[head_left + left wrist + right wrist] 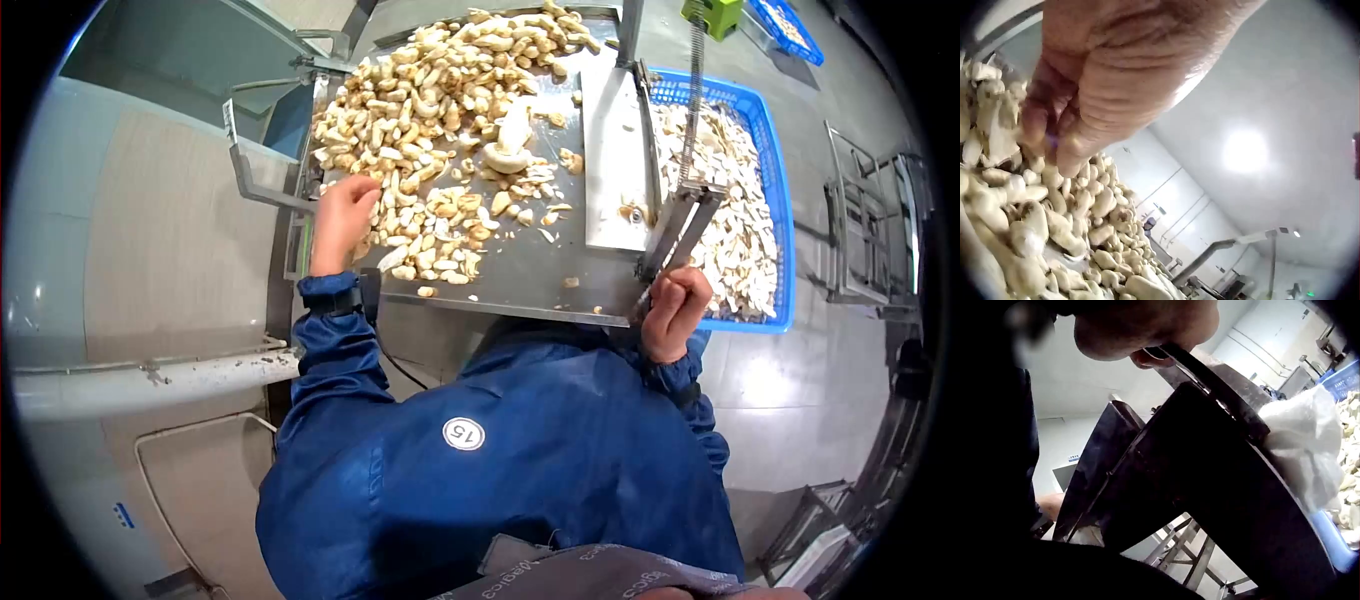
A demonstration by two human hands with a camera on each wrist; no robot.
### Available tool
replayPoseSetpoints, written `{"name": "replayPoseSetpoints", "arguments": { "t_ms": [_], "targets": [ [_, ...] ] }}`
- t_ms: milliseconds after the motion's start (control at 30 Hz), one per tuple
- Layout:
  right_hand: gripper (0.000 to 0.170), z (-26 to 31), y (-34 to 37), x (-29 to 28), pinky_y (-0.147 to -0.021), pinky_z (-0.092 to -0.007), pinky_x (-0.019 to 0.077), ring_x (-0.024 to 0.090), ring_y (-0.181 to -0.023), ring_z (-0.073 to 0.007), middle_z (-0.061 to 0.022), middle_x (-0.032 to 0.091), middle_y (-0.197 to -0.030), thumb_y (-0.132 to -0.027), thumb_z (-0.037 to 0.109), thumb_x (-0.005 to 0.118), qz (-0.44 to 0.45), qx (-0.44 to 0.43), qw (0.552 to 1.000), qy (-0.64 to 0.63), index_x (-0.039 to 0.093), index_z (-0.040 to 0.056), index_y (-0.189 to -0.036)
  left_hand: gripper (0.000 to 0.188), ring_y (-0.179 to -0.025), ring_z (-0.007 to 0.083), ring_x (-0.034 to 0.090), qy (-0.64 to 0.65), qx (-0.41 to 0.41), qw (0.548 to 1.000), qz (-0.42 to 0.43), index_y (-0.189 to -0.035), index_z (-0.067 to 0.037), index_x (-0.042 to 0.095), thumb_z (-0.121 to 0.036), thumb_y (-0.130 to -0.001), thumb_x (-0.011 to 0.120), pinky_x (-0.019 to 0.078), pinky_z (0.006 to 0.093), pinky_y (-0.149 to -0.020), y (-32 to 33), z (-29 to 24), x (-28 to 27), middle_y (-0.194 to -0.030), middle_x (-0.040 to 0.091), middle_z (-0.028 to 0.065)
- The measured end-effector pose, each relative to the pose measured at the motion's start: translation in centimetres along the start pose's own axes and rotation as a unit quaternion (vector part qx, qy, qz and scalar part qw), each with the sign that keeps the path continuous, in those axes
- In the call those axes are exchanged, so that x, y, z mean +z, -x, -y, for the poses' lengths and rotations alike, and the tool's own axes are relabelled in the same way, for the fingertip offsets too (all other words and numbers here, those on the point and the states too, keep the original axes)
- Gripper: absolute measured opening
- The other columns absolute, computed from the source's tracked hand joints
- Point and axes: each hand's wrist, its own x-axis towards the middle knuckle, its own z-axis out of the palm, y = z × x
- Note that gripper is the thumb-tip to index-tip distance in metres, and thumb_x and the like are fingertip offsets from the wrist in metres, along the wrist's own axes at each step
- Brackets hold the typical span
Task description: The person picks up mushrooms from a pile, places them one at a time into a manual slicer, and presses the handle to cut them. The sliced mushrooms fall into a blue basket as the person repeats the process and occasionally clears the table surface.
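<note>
Pale, smooth mushrooms (430,100), many finger-shaped with tan patches, lie heaped over the left and far parts of a metal tabletop (530,290). One larger mushroom (507,155) with a rounded cap lies at the right side of the heap, and small broken bits are scattered toward the near edge.

The left hand (345,222) is at the left side of the heap, right beside the mushrooms. Its fingers are bent in, and the left wrist view shows thumb and fingertips close together over the pile; I cannot tell whether a mushroom is pinched between them.

Right of the heap, a flat, pale plate (612,150) lies on the tabletop. Along its right side is a metal lever (688,222), with a coiled spring (693,110) rising above it to a green block (715,15). The right hand (676,312) is clamped around the lever's near end, well apart from the heap.

Farther right, a blue plastic basket (782,240) with lattice sides is full of thin, whitish slices (735,200). A second blue basket (812,50) at the far right also has pale pieces in it. Both sleeves (335,350) are dark blue, creased fabric.
</note>
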Motion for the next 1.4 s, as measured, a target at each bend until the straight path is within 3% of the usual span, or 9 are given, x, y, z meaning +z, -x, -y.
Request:
{"name": "replayPoseSetpoints", "arguments": {
  "t_ms": [100, 367, 567, 700, 833, 867, 1033, 1167, 1400],
  "targets": [
    [0.015, -0.1, 0.2, -0.2, -0.055, -0.0251, 0.0358, 0.042, -0.06, -0.0099, -0.0049, 0.048, -0.073, -0.104, 0.019, 0.044, 0.009, 0.015, 1.0, -0.001, 0.043, 0.0057, -0.11, 0.016, -0.084, 0.0297, 0.065, -0.105, 0.094, 0.99, -0.031, -0.092, -0.007, 0.073, -0.018, -0.082, 0.068, 0.0521, 0.0388, -0.073, -0.9, -1.9, 2.4, -0.089, 0.069, 0.0121],
    [0.014, 0.3, -0.1, -0.2, -0.057, -0.0255, 0.0379, 0.044, -0.062, -0.011, -0.0059, 0.049, -0.076, -0.104, 0.017, 0.044, 0.009, 0.004, 1.0, 0.025, 0.043, 0.0062, -0.112, 0.012, -0.096, 0.0298, 0.06, -0.311, 0.14, 0.94, -0.006, -0.086, -0.006, 0.07, -0.018, -0.082, 0.068, 0.0516, 0.043, -0.077, -3.1, -4.6, 7.3, -0.094, 0.059, 0.0119],
    [0.017, -0.3, 0.3, -0.1, -0.058, -0.0254, 0.0393, 0.044, -0.063, -0.0112, -0.0067, 0.05, -0.079, -0.104, 0.02, 0.045, -0.002, 0.015, 1.0, -0.015, 0.043, 0.0052, -0.112, 0.023, -0.087, 0.0237, 0.067, 0.084, 0.123, 0.989, 0.006, -0.098, -0.003, 0.071, -0.023, -0.085, 0.068, 0.0531, 0.0345, -0.071, -4.4, -8.5, 5.9, -0.097, 0.068, 0.0129],
    [0.013, 0.0, 0.4, 0.0, -0.06, -0.0257, 0.0404, 0.046, -0.065, -0.0116, -0.0072, 0.051, -0.081, -0.103, 0.014, 0.044, -0.008, 0.031, 0.999, -0.005, 0.043, 0.0046, -0.112, 0.034, -0.078, 0.0131, 0.068, 0.414, 0.061, 0.89, 0.179, -0.108, 0.006, 0.061, -0.02, -0.089, 0.07, 0.0548, 0.0264, -0.066, -5.2, -15.3, 12.7, -0.087, 0.07, 0.0123],
    [0.011, 0.1, 0.2, -0.5, -0.061, -0.0263, 0.0423, 0.049, -0.067, -0.0124, -0.0071, 0.052, -0.082, -0.102, 0.008, 0.044, 0.015, 0.01, 0.998, 0.058, 0.044, 0.0044, -0.112, 0.034, -0.064, 0.0163, 0.069, 0.374, 0.012, 0.911, 0.176, -0.098, 0.005, 0.058, -0.022, -0.085, 0.075, 0.0546, 0.0281, -0.056, -7.1, -20.8, 22.8, -0.078, 0.069, 0.0129],
    [0.011, -0.1, 0.5, -0.6, -0.061, -0.0263, 0.0423, 0.049, -0.067, -0.0123, -0.007, 0.052, -0.081, -0.102, 0.009, 0.044, 0.005, 0.023, 0.998, 0.05, 0.044, 0.0045, -0.112, 0.027, -0.066, 0.0141, 0.067, 0.349, 0.075, 0.918, 0.171, -0.099, 0.006, 0.057, -0.015, -0.09, 0.071, 0.0542, 0.0258, -0.056, -7.8, -20.3, 25.8, -0.082, 0.067, 0.0133],
    [0.012, 0.3, 0.3, -0.1, -0.059, -0.0259, 0.0413, 0.046, -0.064, -0.0113, -0.0062, 0.051, -0.081, -0.102, 0.011, 0.045, -0.005, 0.015, 0.999, 0.042, 0.044, 0.0052, -0.113, 0.018, -0.063, 0.0131, 0.068, 0.397, 0.068, 0.903, 0.148, -0.088, 0.005, 0.061, -0.012, -0.093, 0.064, 0.0553, 0.0244, -0.054, -5.3, -23.5, 24.5, -0.074, 0.067, 0.011],
    [0.011, 0.5, -0.1, -0.1, -0.055, -0.0243, 0.0376, 0.041, -0.059, -0.0095, -0.004, 0.047, -0.075, -0.103, 0.012, 0.043, -0.001, 0.01, 0.999, 0.05, 0.043, 0.0039, -0.111, 0.022, -0.066, 0.0132, 0.069, 0.443, 0.022, 0.882, 0.157, -0.107, 0.006, 0.061, -0.007, -0.09, 0.065, 0.0561, 0.0236, -0.057, -5.5, -23.0, 25.5, -0.079, 0.068, 0.0106],
    [0.008, 9.9, -11.2, 1.6, -0.048, -0.0197, 0.0298, 0.036, -0.056, -0.0059, -0.0007, 0.045, -0.074, -0.105, 0.013, 0.04, -0.007, 0.194, 0.978, -0.076, 0.043, 0.0058, -0.108, 0.024, -0.067, 0.013, 0.067, 0.372, 0.1, 0.914, 0.127, -0.107, 0.001, 0.066, -0.012, -0.088, 0.069, 0.054, 0.0252, -0.059, -7.2, -21.6, 29.5, -0.08, 0.07, 0.0104]
  ]
}}
